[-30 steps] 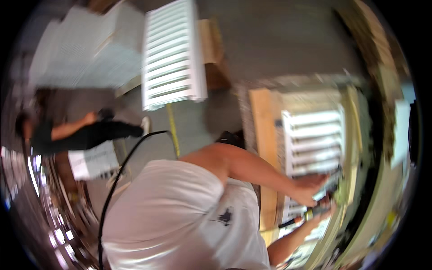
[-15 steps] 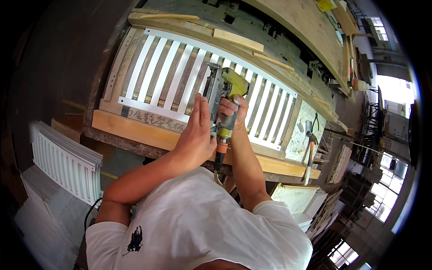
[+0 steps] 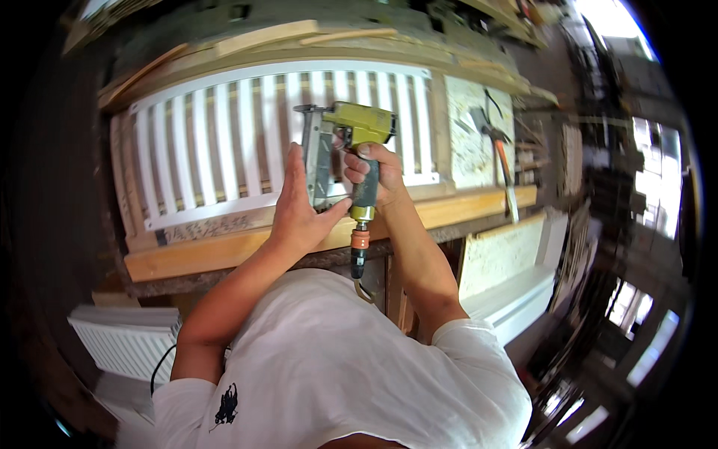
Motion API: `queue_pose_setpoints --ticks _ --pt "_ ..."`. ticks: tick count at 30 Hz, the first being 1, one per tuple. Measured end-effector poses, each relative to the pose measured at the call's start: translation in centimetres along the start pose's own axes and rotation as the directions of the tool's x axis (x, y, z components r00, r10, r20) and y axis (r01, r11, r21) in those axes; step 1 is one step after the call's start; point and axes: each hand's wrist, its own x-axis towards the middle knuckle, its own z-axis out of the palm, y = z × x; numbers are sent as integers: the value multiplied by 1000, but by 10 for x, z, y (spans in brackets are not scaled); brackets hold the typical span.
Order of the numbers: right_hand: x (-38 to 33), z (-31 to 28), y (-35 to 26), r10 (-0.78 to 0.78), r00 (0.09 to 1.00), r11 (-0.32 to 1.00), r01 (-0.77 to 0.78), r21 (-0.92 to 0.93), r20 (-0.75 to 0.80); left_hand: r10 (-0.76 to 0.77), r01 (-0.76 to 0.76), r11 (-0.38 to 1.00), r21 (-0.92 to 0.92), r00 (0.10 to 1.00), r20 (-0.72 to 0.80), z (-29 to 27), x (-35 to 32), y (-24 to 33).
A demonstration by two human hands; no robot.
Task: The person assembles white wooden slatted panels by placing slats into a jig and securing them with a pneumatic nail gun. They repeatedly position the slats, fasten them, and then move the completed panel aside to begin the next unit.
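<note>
Tabletop running across frame, long wooden edge facing person. White slatted panel lying flat on it, taking up most of surface. Yellow-green nail gun hovering upright over panel's right half, orange fitting hanging below grip. Right hand wrapping handle, fingers closing tight round it. Left hand pressing flat on gun's metal magazine, fingers stretching out, gripping nothing. Hammer sitting off right, orange handle.

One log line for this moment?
right hand: gripping nail gun | left hand: on its magazine | below: white slatted panel
</note>
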Motion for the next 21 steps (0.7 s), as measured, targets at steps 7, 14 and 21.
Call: queue_pose_setpoints --ticks 7,14,21 --pt "-83 -48 -38 -299 953 938 304 169 -56 154 -198 976 86 918 365 61 15 44" --pt "-177 -113 -71 -566 817 777 573 262 -106 272 -358 934 5 718 640 144 13 79" --pt "-253 -159 -94 -816 523 464 847 261 -246 439 -519 847 -119 555 707 216 99 87"
